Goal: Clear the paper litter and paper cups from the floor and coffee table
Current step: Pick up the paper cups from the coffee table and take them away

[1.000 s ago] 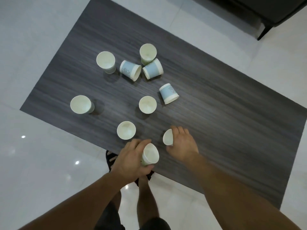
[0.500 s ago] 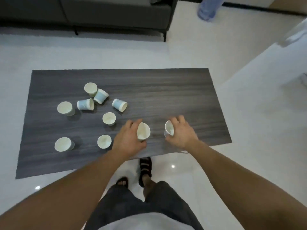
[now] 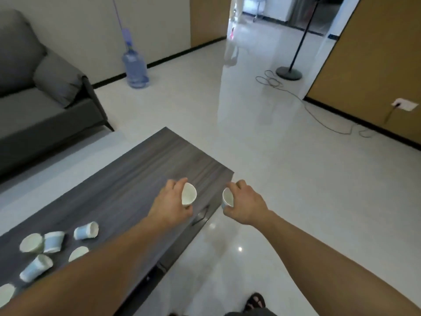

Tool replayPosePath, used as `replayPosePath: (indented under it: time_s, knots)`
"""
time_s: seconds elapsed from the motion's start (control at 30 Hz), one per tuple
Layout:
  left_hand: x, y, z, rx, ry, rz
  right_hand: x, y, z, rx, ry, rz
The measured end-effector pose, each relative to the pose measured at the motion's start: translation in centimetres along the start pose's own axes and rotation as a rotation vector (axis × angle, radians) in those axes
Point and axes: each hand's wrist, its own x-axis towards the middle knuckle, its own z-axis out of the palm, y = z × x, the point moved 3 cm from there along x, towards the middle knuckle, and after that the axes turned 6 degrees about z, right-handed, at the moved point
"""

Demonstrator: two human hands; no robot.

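I am gripping a white paper cup [image 3: 189,194] in the left hand [image 3: 169,202], with fingers and thumb curling round its side and its open mouth tilting toward the right. It is hanging over the far end of the dark grey wood-grain coffee table [image 3: 136,179], close to the corner. The right hand [image 3: 247,202] is clamping round a second paper cup [image 3: 227,197], white inside and pale blue outside. That cup is sitting just past the table's edge, over the glossy white tiled floor [image 3: 284,174], with its mouth turning toward the left hand. The two held cups are facing each other and staying apart.

Toward the other end of the table, at the lower left of the view, the loose paper cups [image 3: 53,241] are waiting in a cluster, six that I am counting. One tipped cup [image 3: 86,230] is lying on its side nearest the hands and another [image 3: 36,267] is lying lower down. My left forearm is covering part of one [image 3: 78,253], and the frame edge is cutting off the last [image 3: 5,291].

Beyond the table, a grey fabric sofa [image 3: 34,99] is standing at the left. A large blue water bottle [image 3: 135,69] is resting by the wall, and a black floor stand [image 3: 288,73] is trailing a cable [image 3: 319,115] across the tiles.
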Motion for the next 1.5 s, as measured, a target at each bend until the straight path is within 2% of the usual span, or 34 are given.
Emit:
replayPosePath:
  time_s: [0.27,0.53,0.93,1.13,1.37,1.5]
  knots:
    - [8.0,20.7,10.1,-0.001,-0.115,0.306,-6.3,21.0,-5.2,0.105,0.102,0.303]
    - [11.7,39.6,21.3,-0.007,-0.241,0.570,-13.7,40.1,-11.2,0.125,0.200,0.601]
    - [24.6,62.8,32.0,0.037,-0.394,0.921,-12.5,60.2,-18.5,0.228,0.353,0.907]
    - [30.4,74.4,36.8,0.015,-0.485,1.102,-12.4,69.0,-21.5,0.304,0.375,1.109]
    - [34.2,84.3,43.9,0.008,-0.604,1.172,-13.1,79.2,-23.2,0.340,0.352,1.258]
    - [36.4,90.1,48.7,0.057,-0.633,1.224,-12.2,87.0,-24.7,0.336,0.374,1.260]
